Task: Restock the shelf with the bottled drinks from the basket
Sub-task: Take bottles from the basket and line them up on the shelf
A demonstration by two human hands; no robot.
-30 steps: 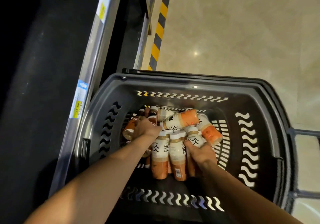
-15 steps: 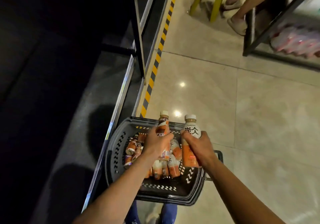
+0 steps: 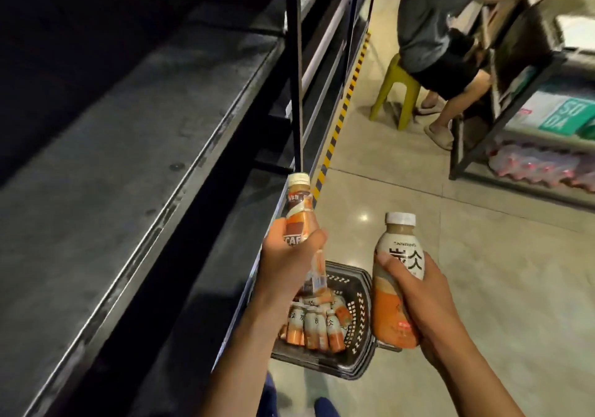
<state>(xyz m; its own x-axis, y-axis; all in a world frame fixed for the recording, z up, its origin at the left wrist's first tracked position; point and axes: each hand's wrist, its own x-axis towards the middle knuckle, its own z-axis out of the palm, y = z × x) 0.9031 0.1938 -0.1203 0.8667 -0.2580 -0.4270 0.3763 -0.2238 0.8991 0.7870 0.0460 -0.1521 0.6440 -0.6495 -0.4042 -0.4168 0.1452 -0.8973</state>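
Two white-capped orange-and-cream bottles, left hand (image 3: 291, 257) gripping one (image 3: 297, 220), right hand (image 3: 418, 297) another (image 3: 397, 275)

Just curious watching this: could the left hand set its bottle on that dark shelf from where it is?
Probably yes. The left hand holds its bottle upright right beside the shelf, whose near surface looks bare, with only a thin upright post nearby.

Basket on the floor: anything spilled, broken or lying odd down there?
No spill or damage shows. The bottles in the basket lie jumbled in a heap, not upright. Each hand holds one capped bottle, left and right.
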